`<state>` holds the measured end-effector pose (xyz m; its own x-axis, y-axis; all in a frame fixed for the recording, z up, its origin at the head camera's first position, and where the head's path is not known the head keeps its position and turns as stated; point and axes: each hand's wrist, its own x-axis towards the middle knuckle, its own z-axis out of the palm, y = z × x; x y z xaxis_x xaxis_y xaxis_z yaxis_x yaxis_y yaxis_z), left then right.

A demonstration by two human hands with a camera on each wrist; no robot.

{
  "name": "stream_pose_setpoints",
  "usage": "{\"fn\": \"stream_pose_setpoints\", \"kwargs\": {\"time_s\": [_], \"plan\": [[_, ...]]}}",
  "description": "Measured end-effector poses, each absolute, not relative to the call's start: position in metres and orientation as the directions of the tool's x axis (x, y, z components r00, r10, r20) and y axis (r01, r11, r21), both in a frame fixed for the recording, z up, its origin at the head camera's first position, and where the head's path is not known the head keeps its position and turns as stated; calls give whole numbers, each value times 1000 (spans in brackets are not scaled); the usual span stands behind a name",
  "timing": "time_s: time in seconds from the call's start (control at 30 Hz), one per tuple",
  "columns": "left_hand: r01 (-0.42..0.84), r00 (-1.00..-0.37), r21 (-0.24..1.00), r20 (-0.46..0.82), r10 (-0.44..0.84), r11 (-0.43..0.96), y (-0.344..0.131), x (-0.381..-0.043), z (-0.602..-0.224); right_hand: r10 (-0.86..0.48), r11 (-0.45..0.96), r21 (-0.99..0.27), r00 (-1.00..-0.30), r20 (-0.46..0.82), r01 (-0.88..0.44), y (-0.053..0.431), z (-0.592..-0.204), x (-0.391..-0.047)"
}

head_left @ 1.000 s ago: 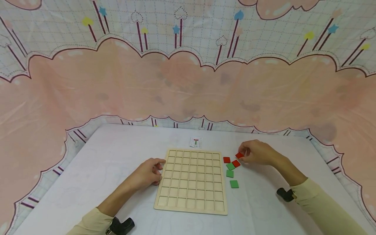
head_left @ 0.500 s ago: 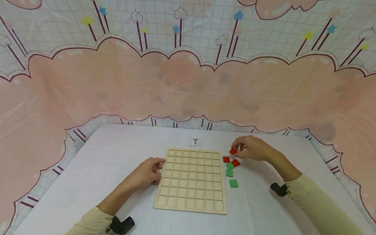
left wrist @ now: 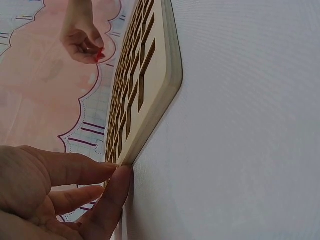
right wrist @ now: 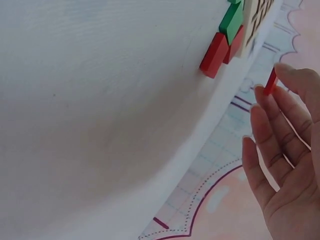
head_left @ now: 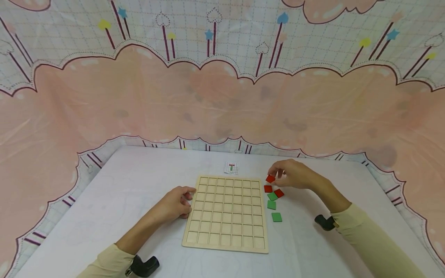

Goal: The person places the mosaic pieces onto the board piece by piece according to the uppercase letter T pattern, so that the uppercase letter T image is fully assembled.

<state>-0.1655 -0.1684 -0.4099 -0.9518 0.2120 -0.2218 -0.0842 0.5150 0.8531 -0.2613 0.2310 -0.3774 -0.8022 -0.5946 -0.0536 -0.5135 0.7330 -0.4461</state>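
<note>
A wooden grid board lies flat on the table. My left hand holds its left edge; in the left wrist view, the fingertips meet at that edge. My right hand pinches a red square tile between thumb and fingers, above the table near the board's far right corner. In the right wrist view, the held tile is seen edge-on, the other fingers extended. Below that hand lie two more red tiles and three green tiles, one red touching a green.
Behind the board lies a small pattern card, printed with a red and green T shape on a grid. A white cloth covers the table. A patterned pink curtain hangs behind it.
My right hand has moved left toward the board's far right corner, carrying the red tile. My left hand and the board have stayed put.
</note>
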Motion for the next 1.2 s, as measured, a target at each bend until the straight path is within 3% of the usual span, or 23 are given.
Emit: {"fn": "stream_pose_setpoints", "kwargs": {"time_s": [1.2], "plan": [[-91, -959, 852, -215, 185, 515, -166, -162, -409, -635, 713, -449, -768, -86, -539, 184, -372, -264]]}}
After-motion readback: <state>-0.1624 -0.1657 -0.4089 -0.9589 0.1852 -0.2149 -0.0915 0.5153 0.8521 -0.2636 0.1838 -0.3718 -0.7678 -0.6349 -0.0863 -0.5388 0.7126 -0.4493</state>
